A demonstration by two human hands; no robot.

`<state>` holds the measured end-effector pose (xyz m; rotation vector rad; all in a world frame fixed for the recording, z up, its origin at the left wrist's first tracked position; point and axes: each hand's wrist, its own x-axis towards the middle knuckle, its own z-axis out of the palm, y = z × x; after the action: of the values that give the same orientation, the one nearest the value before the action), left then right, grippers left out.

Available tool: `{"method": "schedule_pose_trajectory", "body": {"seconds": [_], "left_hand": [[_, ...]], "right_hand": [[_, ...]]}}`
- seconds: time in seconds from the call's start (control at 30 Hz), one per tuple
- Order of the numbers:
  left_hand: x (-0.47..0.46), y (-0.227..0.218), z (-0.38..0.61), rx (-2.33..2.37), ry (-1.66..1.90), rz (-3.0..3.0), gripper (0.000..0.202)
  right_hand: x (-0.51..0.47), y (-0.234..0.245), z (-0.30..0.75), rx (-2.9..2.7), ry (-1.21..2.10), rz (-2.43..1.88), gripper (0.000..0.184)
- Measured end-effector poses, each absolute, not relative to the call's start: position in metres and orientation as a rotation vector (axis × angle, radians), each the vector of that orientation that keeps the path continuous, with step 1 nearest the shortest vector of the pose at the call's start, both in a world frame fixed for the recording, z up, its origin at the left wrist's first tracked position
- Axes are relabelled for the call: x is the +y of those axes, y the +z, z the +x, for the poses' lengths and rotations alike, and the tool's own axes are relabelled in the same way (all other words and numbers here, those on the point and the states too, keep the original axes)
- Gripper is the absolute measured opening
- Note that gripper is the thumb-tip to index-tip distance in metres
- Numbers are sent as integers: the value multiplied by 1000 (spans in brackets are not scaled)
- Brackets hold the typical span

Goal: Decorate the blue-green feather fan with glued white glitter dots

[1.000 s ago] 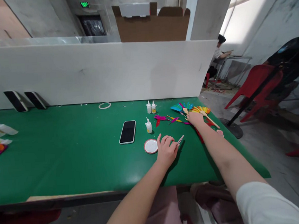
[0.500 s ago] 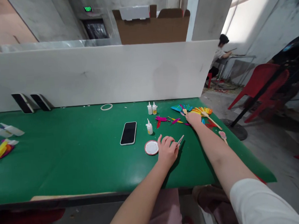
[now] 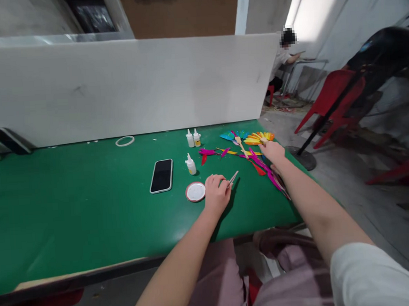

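My left hand (image 3: pixel 218 192) rests beside a small round white dish with a red rim (image 3: pixel 195 192), its fingers closed on tweezers (image 3: pixel 233 177) that point up and right. Farther right, my right hand (image 3: pixel 273 151) has its fingers closed at the handle of a yellow-orange feather fan (image 3: pixel 257 138); the fingers hide most of the handle. A blue feather fan (image 3: pixel 228 136) with a pale wooden handle (image 3: pixel 241 147) lies just left of it. Magenta feathers (image 3: pixel 207 152) and a red feather (image 3: pixel 259 169) lie around them on the green table.
Three small white bottles (image 3: pixel 190 164) stand left of the feathers, two of them farther back. A phone (image 3: pixel 161 176) lies left of the dish, and a white ring (image 3: pixel 125 141) near the white partition (image 3: pixel 134 88). Beyond the table's right edge are a red chair (image 3: pixel 329 97) and a seated person (image 3: pixel 284 60).
My right hand has moved from the blue fan's handle to the yellow-orange fan. The blue fan's handle now shows. My left hand keeps the tweezers by the dish; the view has shifted.
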<state>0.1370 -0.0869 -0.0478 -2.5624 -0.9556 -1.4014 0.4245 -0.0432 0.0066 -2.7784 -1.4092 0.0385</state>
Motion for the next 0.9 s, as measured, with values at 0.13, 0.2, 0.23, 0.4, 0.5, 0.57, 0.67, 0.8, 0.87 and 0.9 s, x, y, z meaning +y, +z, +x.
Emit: {"method": "schedule_pose_trajectory", "body": {"seconds": [0.13, 0.2, 0.23, 0.4, 0.5, 0.57, 0.67, 0.8, 0.87, 0.9], "left_hand": [[-84, -49, 137, -948, -1394, -2594, 15], [-83, -51, 138, -944, -1376, -2598, 16], [-82, -51, 139, -943, -1364, -2598, 15], [-80, -54, 141, -931, -1296, -2586, 13], [-79, -54, 141, -921, -1267, -2577, 11], [-79, -54, 141, -919, -1264, -2568, 10], [-80, -53, 140, -926, -1276, -2559, 10], [-80, -52, 140, -928, -1306, -2569, 13], [-79, -52, 140, -921, -1322, -2581, 13], [-79, -53, 140, -915, -1331, -2590, 13]], "right_hand": [[-108, 11, 466, -1336, 299, -2896, 60], [-133, 8, 475, -1326, 390, -2934, 60], [-141, 6, 477, -1328, 419, -2945, 60], [-153, -4, 472, -1361, 467, -2924, 44], [-151, -6, 471, -1353, 458, -2889, 41], [-152, -5, 470, -1322, 423, -2872, 42], [-157, -4, 465, -1254, 340, -2850, 42], [-167, -2, 455, -1144, 153, -2814, 55], [-169, -3, 455, -1108, 96, -2783, 59], [-169, -3, 457, -1103, 92, -2765, 58]]}}
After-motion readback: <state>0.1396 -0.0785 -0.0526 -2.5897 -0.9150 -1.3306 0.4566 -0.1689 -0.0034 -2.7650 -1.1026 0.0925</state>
